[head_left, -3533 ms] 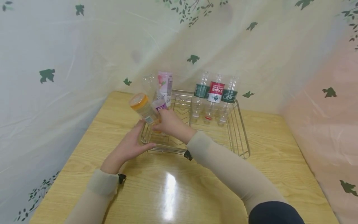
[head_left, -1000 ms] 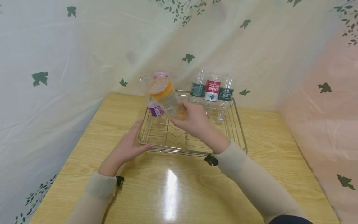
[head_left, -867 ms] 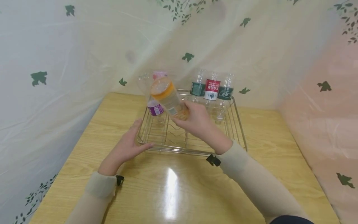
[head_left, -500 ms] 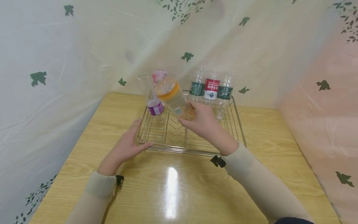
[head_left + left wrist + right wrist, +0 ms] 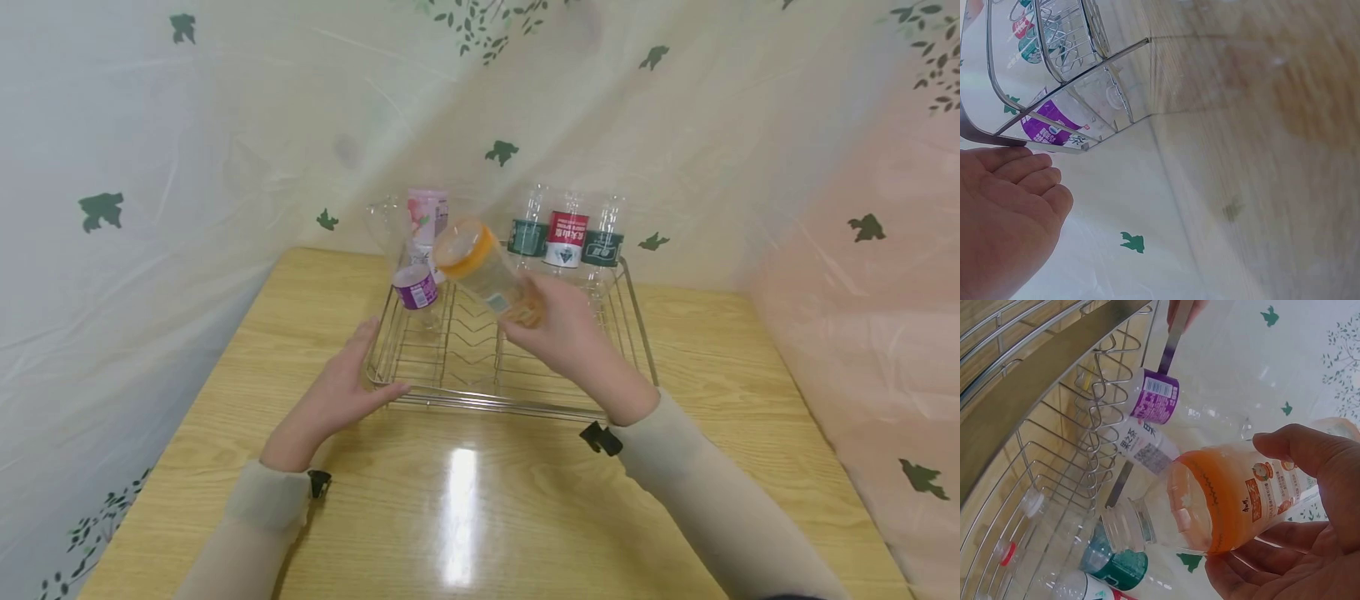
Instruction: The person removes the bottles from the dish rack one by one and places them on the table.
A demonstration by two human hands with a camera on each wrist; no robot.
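My right hand grips a clear plastic bottle with an orange label, its fingers and thumb round the sides. The bottle is tilted over the middle of a wire dish rack. In the right wrist view the uncapped neck of the orange-label bottle points down toward the rack. My left hand is at the rack's front left corner, fingers extended along the side and thumb at the front rail. The left wrist view has the fingertips of that left hand right beside the metal frame.
A purple-label bottle and a pink-label bottle stand neck-down in the rack's left part. Back right, two green-label bottles flank a red-label bottle. The wooden table meets a patterned curtain behind.
My right hand has carried the orange-label bottle rightward from beside the purple-label bottle to over the rack's middle. The left hand stays at the rack's corner.
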